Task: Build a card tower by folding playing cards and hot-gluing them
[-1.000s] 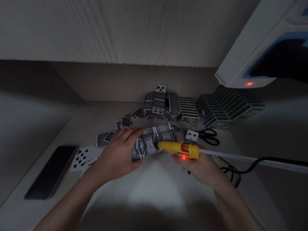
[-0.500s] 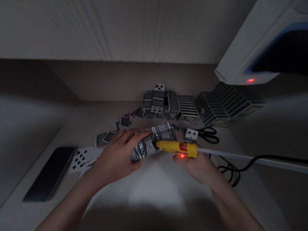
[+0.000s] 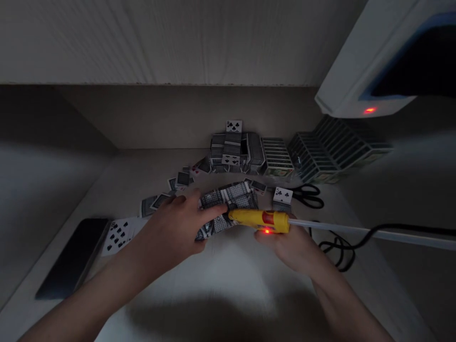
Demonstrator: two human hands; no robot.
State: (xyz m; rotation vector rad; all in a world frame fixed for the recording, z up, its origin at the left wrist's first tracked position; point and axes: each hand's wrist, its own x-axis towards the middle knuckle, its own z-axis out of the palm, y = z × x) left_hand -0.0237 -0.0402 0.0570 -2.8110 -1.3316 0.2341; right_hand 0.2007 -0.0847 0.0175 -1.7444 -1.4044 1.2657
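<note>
Left hand (image 3: 178,222): pinching the card piece (image 3: 233,192), nearer it than the right.
Card piece: right of the left hand, above the worktop (image 3: 228,275), long axis slanting up rightward.
Right hand (image 3: 290,247): wrapped around the yellow glue gun (image 3: 254,218), nozzle at the piece; contact hard to tell.
Printing: "8" (image 3: 234,126) and "5" (image 3: 283,195) club cards.

A dark phone (image 3: 73,259) is laid flat at the left of the pale tabletop (image 3: 221,275). Black-handled scissors (image 3: 305,195) are placed toward the right. At the upper right, a white housing (image 3: 344,85) is marked by a red light (image 3: 370,110); the top is spanned by a pale panel (image 3: 171,42).
</note>
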